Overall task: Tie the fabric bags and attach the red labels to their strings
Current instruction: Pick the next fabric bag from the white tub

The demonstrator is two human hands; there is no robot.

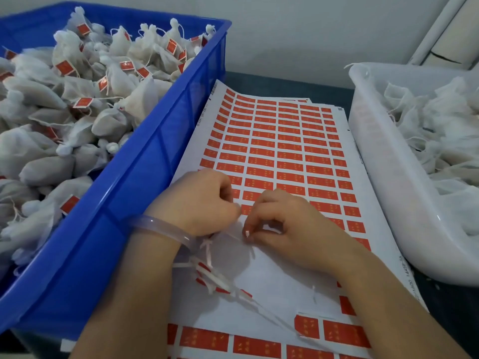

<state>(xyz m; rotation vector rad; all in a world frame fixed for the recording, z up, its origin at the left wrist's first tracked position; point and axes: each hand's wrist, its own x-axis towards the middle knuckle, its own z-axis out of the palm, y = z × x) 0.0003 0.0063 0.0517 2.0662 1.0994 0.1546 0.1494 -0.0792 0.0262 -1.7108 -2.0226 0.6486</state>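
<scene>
Red labels (282, 151) lie in rows on a white sheet on the table, between a blue crate (145, 161) of tied, labelled fabric bags (85, 104) and a white tub (375, 164) of unlabelled bags (440, 125). Above the sheet's peeled part, the left hand (202, 200) and right hand (285, 221) are both curled, their fingertips pinching a thin white string (237, 233) between them. Peeled strips (215, 275) lie beneath the left wrist.

label sheet (285, 307) R edge: approx "1600 14458" | red labels (285, 156): gold chars, unreadable | top-edge print: too small
</scene>
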